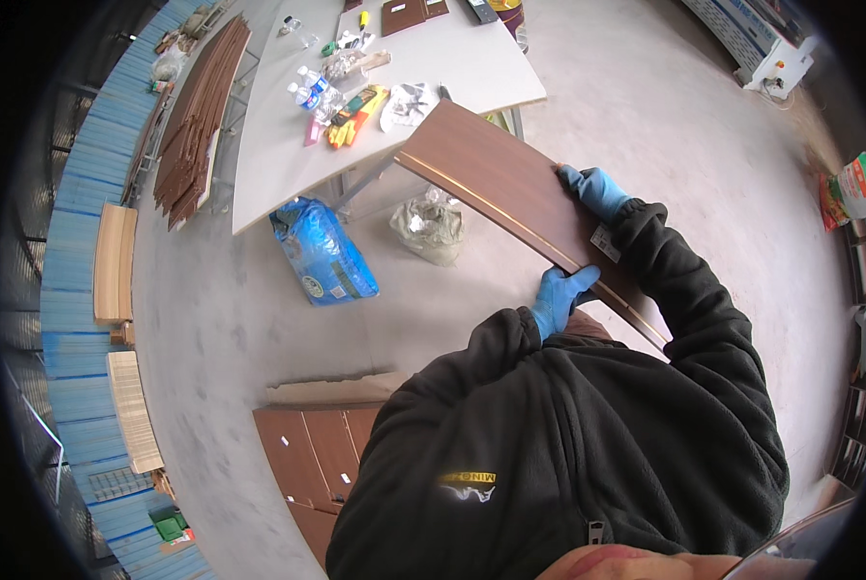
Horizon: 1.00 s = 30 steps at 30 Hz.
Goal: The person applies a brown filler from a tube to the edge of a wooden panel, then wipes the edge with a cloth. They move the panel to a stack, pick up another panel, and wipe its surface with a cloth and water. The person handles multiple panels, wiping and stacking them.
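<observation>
I hold a long dark brown wooden panel [499, 179] with a thin pale strip along its near edge, slanting from the white table toward my chest. My left hand [560, 298], in a blue glove, grips the panel's near edge. My right hand [595, 189], also blue-gloved, clasps the far edge higher up. A small white label sits on the panel close to my right wrist. My black jacket fills the lower middle of the view and hides the panel's lower end.
A white table [278, 164] ahead carries water bottles [307, 87], coloured tools and rags. Stacked brown panels [196, 116] lie to its left. A blue sack [322, 253] and a grey bag [431, 226] sit on the concrete floor. More brown panels [317, 454] lie at my lower left.
</observation>
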Motion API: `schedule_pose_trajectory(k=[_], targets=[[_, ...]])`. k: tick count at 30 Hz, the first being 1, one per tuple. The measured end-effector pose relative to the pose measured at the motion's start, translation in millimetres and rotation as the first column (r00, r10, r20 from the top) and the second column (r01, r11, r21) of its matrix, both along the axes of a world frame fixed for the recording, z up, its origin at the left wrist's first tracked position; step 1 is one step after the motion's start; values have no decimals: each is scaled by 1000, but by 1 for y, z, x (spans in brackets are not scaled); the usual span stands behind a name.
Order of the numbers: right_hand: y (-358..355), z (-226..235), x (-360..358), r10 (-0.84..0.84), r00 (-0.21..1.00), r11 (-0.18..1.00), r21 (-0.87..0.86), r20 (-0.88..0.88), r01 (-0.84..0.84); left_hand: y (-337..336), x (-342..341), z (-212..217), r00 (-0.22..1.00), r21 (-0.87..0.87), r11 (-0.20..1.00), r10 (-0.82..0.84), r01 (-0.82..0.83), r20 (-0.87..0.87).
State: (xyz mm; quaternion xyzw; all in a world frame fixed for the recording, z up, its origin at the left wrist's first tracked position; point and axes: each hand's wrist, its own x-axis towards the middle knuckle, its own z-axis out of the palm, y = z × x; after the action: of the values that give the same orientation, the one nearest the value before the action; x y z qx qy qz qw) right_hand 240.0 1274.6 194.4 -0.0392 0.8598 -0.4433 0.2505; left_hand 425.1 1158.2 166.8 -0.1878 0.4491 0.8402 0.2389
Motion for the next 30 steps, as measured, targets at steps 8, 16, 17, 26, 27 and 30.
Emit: schedule_pose_trajectory(k=[8, 16, 17, 26, 27, 30], targets=[[-48, -12, -149, 67, 991, 995, 77, -114, -59, -89, -161, 2, 998, 156, 988, 31, -22, -56], [-79, -43, -245, -99, 987, 994, 56, 126, 93, -179, -311, -30, 997, 170, 982, -82, 83, -18], [-86, -45, -256, -124, 983, 992, 35, 134, 120, -188, -326, -30, 995, 170, 981, -94, 97, -24], [-128, -70, -409, -365, 924, 929, -13, 114, 369, -234, -503, -32, 996, 111, 990, -78, 82, -35], [-132, -73, -431, -381, 917, 924, 9, 117, 383, -239, -522, -32, 999, 157, 987, -26, 31, -35], [-144, -82, -499, -349, 936, 936, 56, 45, 346, -259, -578, -40, 998, 136, 990, 31, -22, -63]])
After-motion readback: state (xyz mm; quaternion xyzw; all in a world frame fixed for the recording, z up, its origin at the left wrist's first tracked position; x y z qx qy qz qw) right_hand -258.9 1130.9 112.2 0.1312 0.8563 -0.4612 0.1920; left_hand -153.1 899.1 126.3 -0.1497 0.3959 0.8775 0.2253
